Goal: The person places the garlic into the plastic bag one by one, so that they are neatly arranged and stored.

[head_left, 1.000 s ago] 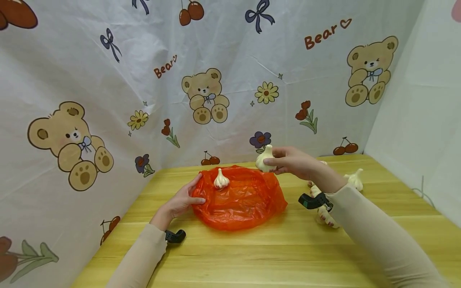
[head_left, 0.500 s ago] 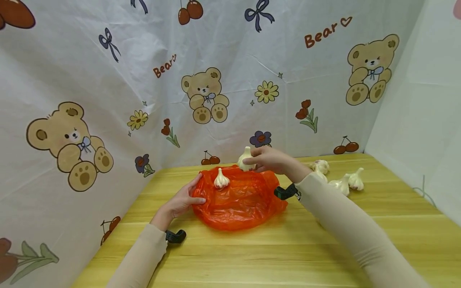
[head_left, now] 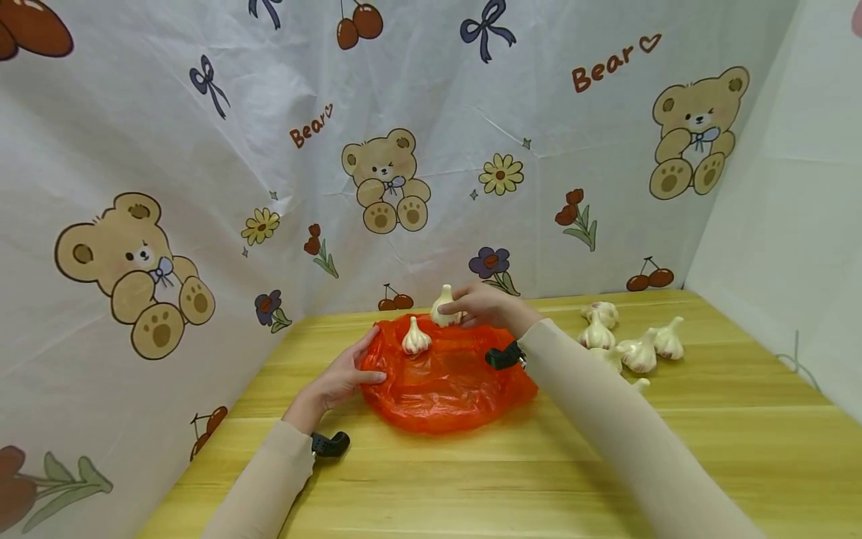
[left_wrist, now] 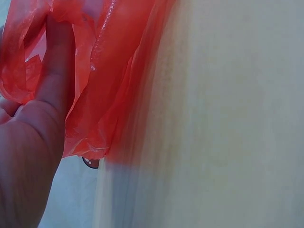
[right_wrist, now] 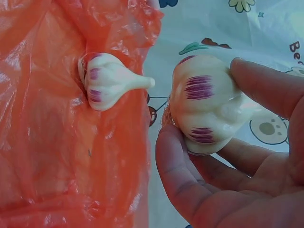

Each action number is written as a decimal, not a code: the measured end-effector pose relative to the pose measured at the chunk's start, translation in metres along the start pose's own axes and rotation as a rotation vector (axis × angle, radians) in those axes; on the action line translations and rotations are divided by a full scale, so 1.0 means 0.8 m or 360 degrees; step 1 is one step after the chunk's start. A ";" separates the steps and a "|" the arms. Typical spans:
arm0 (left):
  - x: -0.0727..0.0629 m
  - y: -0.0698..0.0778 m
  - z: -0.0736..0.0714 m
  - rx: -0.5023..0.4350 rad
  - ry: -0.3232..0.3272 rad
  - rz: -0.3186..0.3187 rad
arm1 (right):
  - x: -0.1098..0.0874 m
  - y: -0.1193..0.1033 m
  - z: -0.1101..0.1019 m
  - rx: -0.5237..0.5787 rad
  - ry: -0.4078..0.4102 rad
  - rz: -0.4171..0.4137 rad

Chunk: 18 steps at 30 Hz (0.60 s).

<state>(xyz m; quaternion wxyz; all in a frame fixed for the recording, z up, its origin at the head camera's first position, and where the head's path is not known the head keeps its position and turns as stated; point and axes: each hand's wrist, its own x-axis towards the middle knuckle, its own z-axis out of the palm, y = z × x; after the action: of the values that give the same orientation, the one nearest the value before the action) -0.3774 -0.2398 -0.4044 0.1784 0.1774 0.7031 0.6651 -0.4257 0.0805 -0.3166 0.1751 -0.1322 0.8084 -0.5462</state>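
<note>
My right hand (head_left: 486, 305) pinches a garlic bulb (head_left: 445, 308) between thumb and fingers, above the back rim of the red plastic bag (head_left: 444, 404). Purple streaks mark the held bulb (right_wrist: 204, 104) in the right wrist view. Inside the spread bag, towards its left side, another garlic bulb (head_left: 416, 338) sits with its stem up. My left hand (head_left: 342, 374) grips the bag's left edge, thumb over the rim and fingers round the outside. In the left wrist view the bag's film (left_wrist: 114, 80) covers part of that hand (left_wrist: 52, 90).
Several more garlic bulbs (head_left: 638, 353) lie in a group on the right of the wooden table (head_left: 417, 486); my right sleeve hides part of them. A white curtain (head_left: 444, 90) printed with bears hangs behind the table. A white wall (head_left: 801, 224) rises at the right.
My right hand has carried the garlic bulb leftwards from the bag's right side, ending slightly lower over the back rim. More bulbs on the right are uncovered. The left hand stays put.
</note>
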 end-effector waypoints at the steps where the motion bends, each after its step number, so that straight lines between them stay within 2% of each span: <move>1: 0.000 0.000 0.000 0.0000 -0.0002 0.0004 | 0.003 0.000 0.002 0.0004 0.0005 0.0011; 10: -0.003 -0.002 -0.001 0.0012 0.0005 0.0008 | 0.031 0.020 0.021 0.0069 0.0106 0.0066; 18: -0.001 -0.001 -0.002 0.0048 0.0017 0.0014 | 0.038 0.036 0.036 0.0133 0.0178 0.0213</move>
<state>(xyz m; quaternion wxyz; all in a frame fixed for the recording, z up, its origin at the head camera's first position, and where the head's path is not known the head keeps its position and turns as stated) -0.3776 -0.2419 -0.4051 0.1689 0.1797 0.7132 0.6561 -0.4415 0.0543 -0.3575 0.1712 -0.0398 0.8005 -0.5730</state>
